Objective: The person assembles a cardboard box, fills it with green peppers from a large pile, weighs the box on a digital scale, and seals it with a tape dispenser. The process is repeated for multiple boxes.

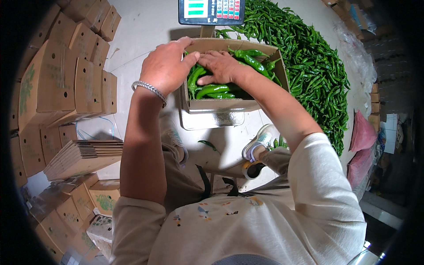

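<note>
An open cardboard box (pixel 225 105) stands on the platform of an electronic scale (pixel 212 123). Long green peppers (pixel 217 90) lie inside it. My right hand (pixel 218 66) is spread palm down on them, fingers apart, reaching in from the right. At the box's far left corner is my left hand (pixel 165 64), a braided bracelet on its wrist. Its thumb reaches over the peppers, while the other fingertips are mostly hidden, so its grip on the wall is unclear. Beyond the box rises the scale's lit display and keypad (pixel 212 11).
A large heap of green peppers (pixel 308 66) covers the floor at right. Stacked cartons (pixel 56 76) and flattened cardboard (pixel 89 155) stand at left. One loose pepper (pixel 208 144) lies between my shoes, near a tape roll (pixel 253 169). Pink sacks (pixel 362 132) sit far right.
</note>
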Tool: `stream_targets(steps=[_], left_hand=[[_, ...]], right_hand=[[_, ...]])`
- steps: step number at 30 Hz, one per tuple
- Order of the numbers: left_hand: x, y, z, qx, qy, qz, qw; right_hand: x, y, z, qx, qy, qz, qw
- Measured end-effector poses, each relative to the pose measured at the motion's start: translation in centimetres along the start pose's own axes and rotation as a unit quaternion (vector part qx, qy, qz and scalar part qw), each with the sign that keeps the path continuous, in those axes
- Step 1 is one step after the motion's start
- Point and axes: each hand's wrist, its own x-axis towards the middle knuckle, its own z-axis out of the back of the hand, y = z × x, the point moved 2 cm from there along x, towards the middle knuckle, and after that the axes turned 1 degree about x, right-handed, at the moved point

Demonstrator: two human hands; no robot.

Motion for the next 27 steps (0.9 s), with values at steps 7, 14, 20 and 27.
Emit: stream_targets(steps=[7,14,20,27], left_hand=[[-0.1,0.4,0.4,-0.065,0.055,-0.08,0.993],[-2.6,-0.4,1.1,-0.028,0.017,-0.056,0.998],[-1.9,-1.1,1.3,-0.038,-0.047,-0.044,0.997],[-2.3,-2.6,-2.0,-0.103,-0.001,-0.009,0.995]], right_hand=[[-2.6,0.7,-2.9,-0.144,-0.106,0.014,0.984],[-11.5,3.7,0.2,0.317,-0.199,0.131,0.918],[-12.9,10.5,-27.5,0.412,0.281,-0.124,0.858],[-14.4,10.4,-44.8,0.212,0.054,-0.179,0.959]])
